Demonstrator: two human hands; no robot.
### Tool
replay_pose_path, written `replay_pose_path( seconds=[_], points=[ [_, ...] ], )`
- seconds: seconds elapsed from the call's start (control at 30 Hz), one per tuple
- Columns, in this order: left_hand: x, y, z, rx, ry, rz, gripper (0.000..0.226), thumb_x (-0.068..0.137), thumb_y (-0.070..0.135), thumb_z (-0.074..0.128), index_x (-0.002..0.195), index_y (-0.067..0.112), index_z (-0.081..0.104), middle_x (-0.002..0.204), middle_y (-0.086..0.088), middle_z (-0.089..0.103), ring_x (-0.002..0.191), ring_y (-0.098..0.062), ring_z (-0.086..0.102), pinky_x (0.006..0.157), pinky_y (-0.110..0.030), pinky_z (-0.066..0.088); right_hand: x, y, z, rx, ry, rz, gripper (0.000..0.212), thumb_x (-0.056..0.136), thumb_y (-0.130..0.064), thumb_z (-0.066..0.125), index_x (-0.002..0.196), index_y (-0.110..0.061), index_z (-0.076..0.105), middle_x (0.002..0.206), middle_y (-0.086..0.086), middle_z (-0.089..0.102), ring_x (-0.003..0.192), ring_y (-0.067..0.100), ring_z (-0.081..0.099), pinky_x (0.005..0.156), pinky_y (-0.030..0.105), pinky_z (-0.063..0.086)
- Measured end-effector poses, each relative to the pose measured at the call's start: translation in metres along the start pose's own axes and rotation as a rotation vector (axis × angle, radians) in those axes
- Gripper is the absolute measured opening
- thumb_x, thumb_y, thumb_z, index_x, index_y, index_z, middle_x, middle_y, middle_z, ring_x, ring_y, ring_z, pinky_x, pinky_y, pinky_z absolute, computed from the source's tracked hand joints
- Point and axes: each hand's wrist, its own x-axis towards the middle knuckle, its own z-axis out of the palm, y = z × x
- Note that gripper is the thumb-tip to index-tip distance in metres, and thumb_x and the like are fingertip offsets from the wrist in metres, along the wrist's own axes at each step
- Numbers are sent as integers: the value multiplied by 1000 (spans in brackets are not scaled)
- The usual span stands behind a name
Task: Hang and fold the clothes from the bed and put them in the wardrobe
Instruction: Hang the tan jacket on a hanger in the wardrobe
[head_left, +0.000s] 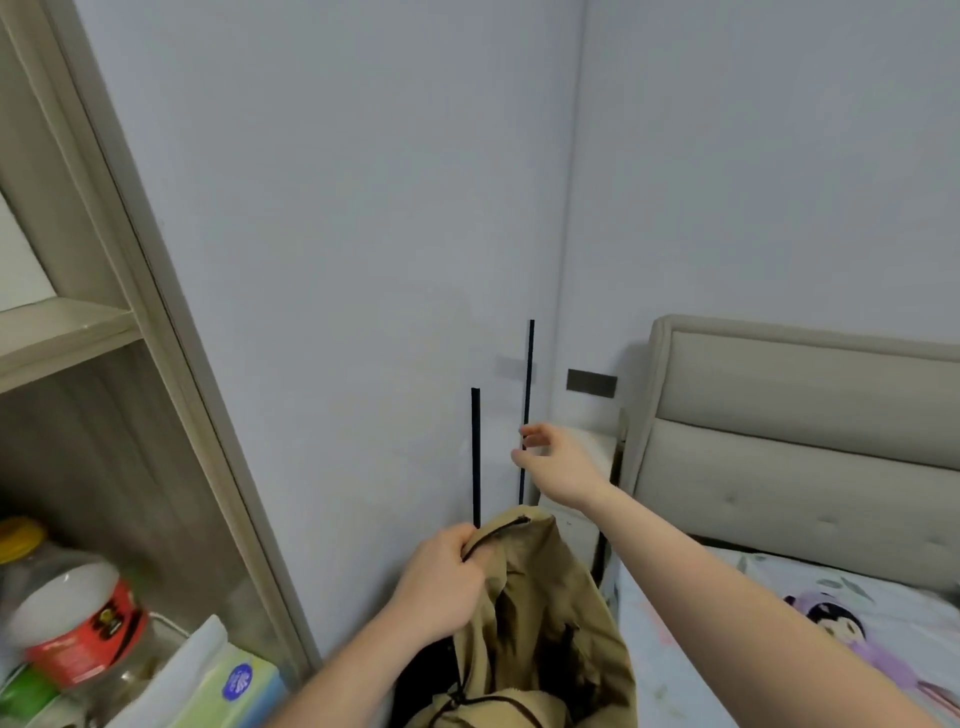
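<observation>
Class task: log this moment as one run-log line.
left hand: grips khaki garment at top | right hand: pinches black cord | stage: garment held up beside bed

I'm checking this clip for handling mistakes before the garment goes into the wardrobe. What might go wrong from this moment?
1. Only the left hand grips the khaki garment, bunched at its top edge; the hanging bulk may slip or crease.
2. The right hand pinches one black drawcord pulled taut upward; further pulling might draw it out of its channel.
3. The other black cord stands free and could tangle or snag near the wardrobe frame.
</observation>
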Motion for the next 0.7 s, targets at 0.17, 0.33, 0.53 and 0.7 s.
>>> replay_pose_path(
  seconds=[0.17, 0.33, 0.53, 0.7],
  points=[
    [40, -12, 5, -99, -21, -88, 34, 103, 40, 49, 77, 20, 59, 70, 6, 65, 67, -13, 61, 65, -30, 45, 68, 3, 33, 41, -42, 14, 54, 99, -33, 61, 148, -24, 41, 144, -3, 50, 119, 21, 58, 100, 40, 52],
    [75, -22, 8, -237, -46, -167, 30, 105, 36, 48, 83, 24, 65, 77, 9, 71, 72, -3, 65, 66, -21, 49, 125, 4, 47, 60, -78, -20, 54, 100, -29, 60, 151, -23, 39, 144, -6, 50, 124, 20, 57, 99, 36, 50],
    [97, -26, 16, -279, -12, -206, 26, 104, 36, 49, 91, 24, 68, 84, 10, 74, 77, 0, 67, 66, -17, 48, 163, 10, 55, 78, -73, -43, 17, 98, -21, 62, 114, -16, 58, 107, -7, 63, 89, 8, 63, 68, 17, 45],
    [104, -17, 20, -285, 47, -224, 26, 104, 33, 49, 90, 24, 69, 84, 10, 75, 74, 2, 66, 61, -9, 45, 165, 18, 47, 79, -116, -22, 13, 93, -17, 65, 100, -16, 53, 92, -6, 64, 78, 16, 60, 70, 31, 48]
  ],
)
